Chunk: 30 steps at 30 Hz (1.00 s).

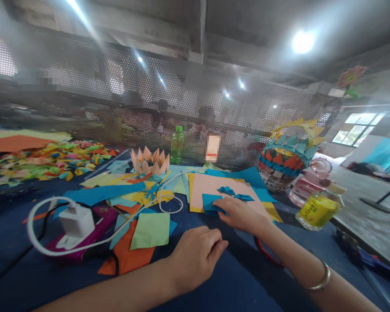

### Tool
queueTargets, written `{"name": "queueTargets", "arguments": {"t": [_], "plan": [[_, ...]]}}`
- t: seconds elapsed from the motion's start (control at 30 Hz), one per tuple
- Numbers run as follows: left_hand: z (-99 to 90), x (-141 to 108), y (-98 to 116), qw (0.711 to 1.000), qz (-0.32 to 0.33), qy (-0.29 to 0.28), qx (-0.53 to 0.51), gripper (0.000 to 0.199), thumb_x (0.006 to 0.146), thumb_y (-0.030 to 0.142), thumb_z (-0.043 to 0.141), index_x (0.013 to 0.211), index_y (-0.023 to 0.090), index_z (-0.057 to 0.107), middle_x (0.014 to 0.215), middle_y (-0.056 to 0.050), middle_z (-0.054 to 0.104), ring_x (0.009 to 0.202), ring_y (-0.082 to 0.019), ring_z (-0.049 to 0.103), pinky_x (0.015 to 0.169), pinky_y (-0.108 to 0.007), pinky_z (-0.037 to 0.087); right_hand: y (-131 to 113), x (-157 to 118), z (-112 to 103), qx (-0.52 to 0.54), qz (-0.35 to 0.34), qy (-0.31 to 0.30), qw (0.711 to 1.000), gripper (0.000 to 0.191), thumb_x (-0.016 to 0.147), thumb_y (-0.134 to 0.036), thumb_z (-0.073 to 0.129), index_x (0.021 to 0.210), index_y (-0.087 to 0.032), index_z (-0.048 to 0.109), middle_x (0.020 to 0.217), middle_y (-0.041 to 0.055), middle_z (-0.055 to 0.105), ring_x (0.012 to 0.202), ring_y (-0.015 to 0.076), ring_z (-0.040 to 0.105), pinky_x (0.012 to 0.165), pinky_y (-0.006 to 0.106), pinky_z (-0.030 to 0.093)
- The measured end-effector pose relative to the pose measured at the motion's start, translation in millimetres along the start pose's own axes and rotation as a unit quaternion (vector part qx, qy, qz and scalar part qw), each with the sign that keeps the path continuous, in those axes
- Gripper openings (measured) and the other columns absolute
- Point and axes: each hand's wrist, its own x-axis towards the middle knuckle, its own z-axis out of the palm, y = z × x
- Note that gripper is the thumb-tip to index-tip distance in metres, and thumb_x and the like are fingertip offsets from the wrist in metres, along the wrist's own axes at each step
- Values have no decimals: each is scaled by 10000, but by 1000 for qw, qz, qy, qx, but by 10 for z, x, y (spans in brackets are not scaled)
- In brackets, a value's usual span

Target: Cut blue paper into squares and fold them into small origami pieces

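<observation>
My right hand [238, 213], with a bangle on its wrist, reaches over the paper stack; its fingertips rest on small blue paper squares [209, 200]. Under these lies a pale pink sheet [221, 184] on yellow paper [273, 211]. Two small folded blue pieces [226, 190] sit just beyond my fingers. My left hand [199, 251] is closed above the dark blue table, nearer to me, beside a light green square [151, 229]. Whether anything is inside its curled fingers is hidden.
A white charger [76, 221] with looping cable sits on a purple power strip [105, 221] at left. Behind stand an orange paper ring [149, 162], a green bottle [177, 145] and a paper basket [279, 162]. At right are clear bottles [318, 211] and a red-handled item [268, 253].
</observation>
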Motion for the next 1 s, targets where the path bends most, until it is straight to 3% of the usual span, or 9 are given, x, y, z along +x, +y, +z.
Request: {"name": "queueTargets", "arguments": {"t": [0.23, 0.43, 0.57, 0.8, 0.93, 1.0], "plan": [[-1, -17, 6, 1000, -3, -3, -1, 324, 984, 368, 354, 751, 210, 514, 705, -11, 589, 710, -178, 583, 624, -290, 330, -20, -15, -83, 4, 34, 25, 999, 259, 915, -181, 478, 994, -229, 721, 991, 62, 736, 945, 234, 672, 782, 294, 476], [6, -19, -3, 1000, 2, 2, -9, 319, 981, 365, 359, 742, 211, 504, 692, -9, 580, 702, -178, 577, 616, -292, 316, 71, -55, -93, 8, 92, 106, 990, 254, 935, -240, 460, 947, -207, 712, 894, 80, 735, 828, 214, 673, 707, 275, 457], [-3, 17, -24, 999, -18, 28, -25, 317, 977, 353, 369, 720, 208, 485, 685, -4, 566, 684, -171, 561, 607, -293, 300, 186, -113, -44, 31, 106, 154, 982, 239, 926, -340, 496, 891, -226, 703, 782, 39, 715, 708, 187, 636, 640, 260, 434], [-41, 68, -50, 993, -48, 63, -83, 244, 943, 303, 420, 739, 206, 514, 695, 1, 569, 691, -173, 549, 630, -291, 324, 197, -172, -61, 148, 132, 256, 946, 293, 832, -430, 623, 646, -205, 606, 551, -28, 541, 522, 125, 448, 515, 242, 321], [-55, 145, -126, 969, -111, 110, -191, 114, 897, 276, 466, 899, 194, 545, 800, -18, 603, 707, -161, 559, 669, -278, 397, 90, -171, -106, 252, 160, 252, 921, 361, 760, -476, 655, 574, -194, 527, 504, -46, 429, 491, 108, 367, 473, 236, 279], [-37, 197, -196, 945, -148, 148, -252, 222, 884, 324, 476, 1044, 175, 514, 918, -53, 609, 760, -168, 576, 704, -286, 434, 12, -179, -119, 327, 166, 234, 900, 403, 734, -506, 647, 547, -199, 465, 493, -54, 373, 480, 101, 335, 453, 228, 294]]}}
